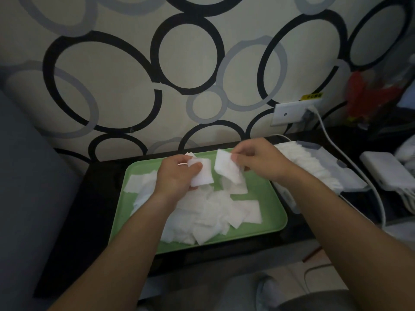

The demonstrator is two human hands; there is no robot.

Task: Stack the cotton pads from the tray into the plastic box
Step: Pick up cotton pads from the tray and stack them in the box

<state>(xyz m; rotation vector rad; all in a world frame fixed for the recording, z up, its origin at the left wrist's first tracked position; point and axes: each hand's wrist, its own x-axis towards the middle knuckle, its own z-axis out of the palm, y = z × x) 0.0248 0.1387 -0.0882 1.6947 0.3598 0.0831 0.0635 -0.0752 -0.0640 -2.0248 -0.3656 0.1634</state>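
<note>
A green tray (269,198) lies on a dark table and holds a loose heap of several white square cotton pads (208,216). Over the tray's far half, my left hand (177,176) grips a small bunch of pads (202,175) between thumb and fingers. My right hand (260,162) pinches another pad (228,168) by its upper edge, so it hangs just right of the left hand's bunch. To the right of the tray sits the clear plastic box (350,176), with a long row of pads (307,162) stacked inside it.
A patterned wall rises right behind the table. A wall socket (292,112) with a white cable (350,162) is at the right, and the cable runs past the box. A white charger block (388,171) lies further right. A grey sofa edge (29,176) is on the left.
</note>
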